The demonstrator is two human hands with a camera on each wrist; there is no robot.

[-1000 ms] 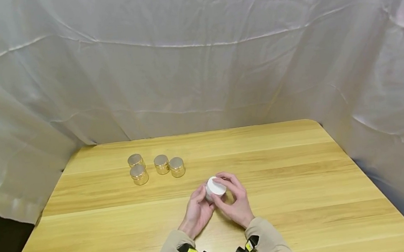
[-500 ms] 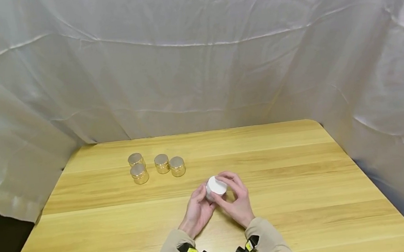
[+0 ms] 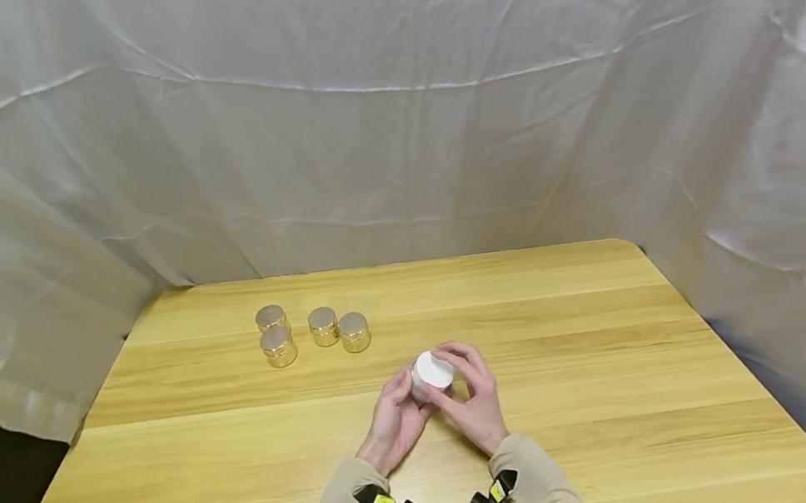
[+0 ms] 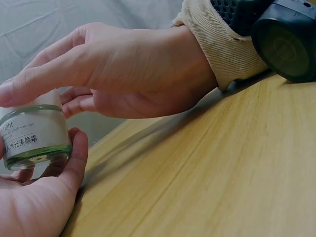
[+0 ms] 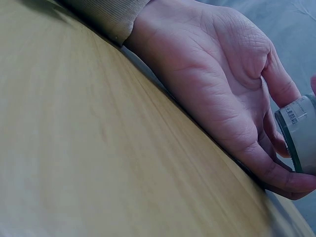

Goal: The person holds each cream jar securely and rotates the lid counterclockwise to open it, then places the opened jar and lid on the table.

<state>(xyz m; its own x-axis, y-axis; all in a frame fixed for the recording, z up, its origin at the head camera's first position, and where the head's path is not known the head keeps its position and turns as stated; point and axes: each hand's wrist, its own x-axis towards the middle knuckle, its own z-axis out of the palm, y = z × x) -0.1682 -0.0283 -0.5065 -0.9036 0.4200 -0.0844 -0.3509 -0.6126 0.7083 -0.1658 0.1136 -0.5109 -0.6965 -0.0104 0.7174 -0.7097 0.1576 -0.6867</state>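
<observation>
A small glass cream jar (image 4: 37,131) with a printed label and a greenish base is held between both hands, above the table in front of the person. My left hand (image 3: 395,422) cups it from the left and below, fingers around its lower part. From the right, my right hand (image 3: 476,406) grips the white lid (image 3: 433,370) by its edge, thumb at the near side and fingers at the far side. In the right wrist view the jar (image 5: 302,131) is cut off by the frame, with the left hand's fingers under it.
Several gold jars stand at the back left of the wooden table (image 3: 617,393): a close pair (image 3: 278,347) and another two (image 3: 354,332) to their right. Grey cloth (image 3: 387,119) hangs behind and beside the table. Each wrist carries a black camera.
The right hand's finger has slid from across the lid's top to its far right edge, and the lid has shifted slightly right. The left hand and the gold jars stay put.
</observation>
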